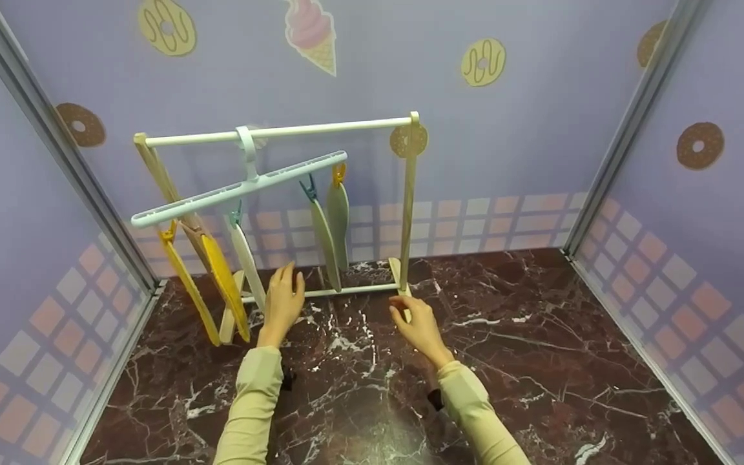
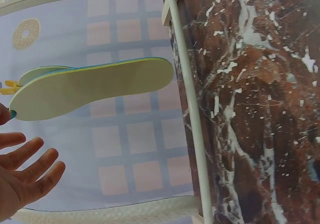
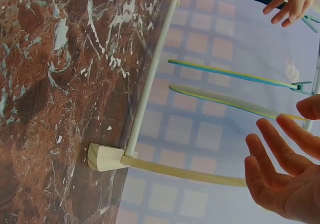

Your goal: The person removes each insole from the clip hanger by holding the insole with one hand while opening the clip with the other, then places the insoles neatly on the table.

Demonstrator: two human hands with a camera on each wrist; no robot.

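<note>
My left hand (image 1: 285, 300), fingers loosely extended, is right beside a pale insole (image 1: 247, 261) that hangs from a green clip (image 1: 236, 214). Nothing is between its fingers in the left wrist view. My right hand (image 1: 418, 326) holds nothing, its fingers slightly bent near the foot of the rack's right post (image 1: 410, 206). A light blue hanger (image 1: 243, 188) hooks over the rack's top bar (image 1: 327, 128), slanting down to the left. From its right half hang two grey-green insoles (image 1: 325, 242), on a blue clip (image 1: 309, 187) and an orange clip (image 1: 339, 173).
At the hanger's left end hang two yellow insoles (image 1: 223, 284), close to the rack's left post (image 1: 159, 171). A low white bar (image 1: 352, 290) joins the rack's feet. The dark red marbled table (image 1: 540, 361) is bounded by lilac patterned walls (image 1: 527, 129).
</note>
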